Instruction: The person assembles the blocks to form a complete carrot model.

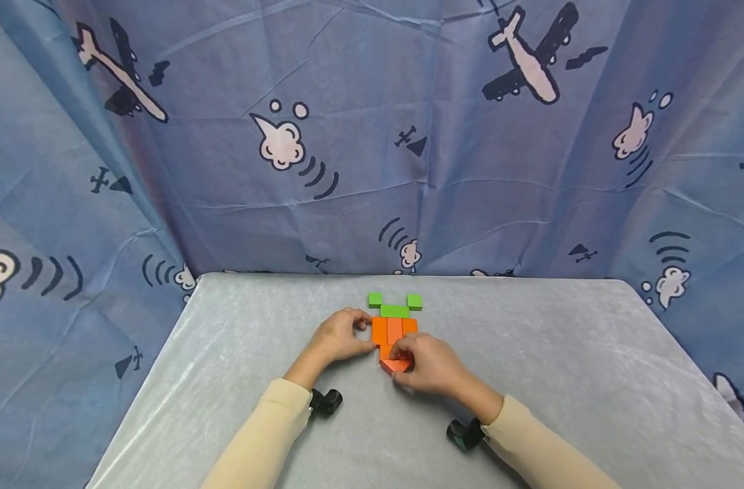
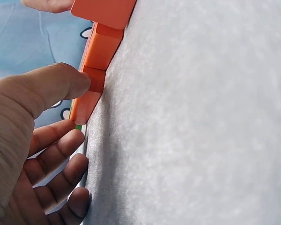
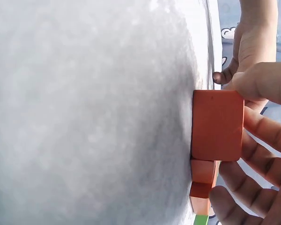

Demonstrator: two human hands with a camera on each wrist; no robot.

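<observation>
Wooden blocks lie in a flat carrot-like figure on the table: orange blocks in the middle, green blocks at the far end. At the near end is an orange-red block that looks triangular from above; its flat side face fills much of the right wrist view. My right hand pinches this block between thumb and fingers. My left hand rests at the figure's left side, its thumb touching an orange block and its other fingers loosely bent. The right hand partly hides the lower orange blocks.
Two small green squares stand out at the figure's far corners. A grey-white cloth covers the table. Behind it hangs a blue curtain printed with planes. Each wrist wears a small black camera.
</observation>
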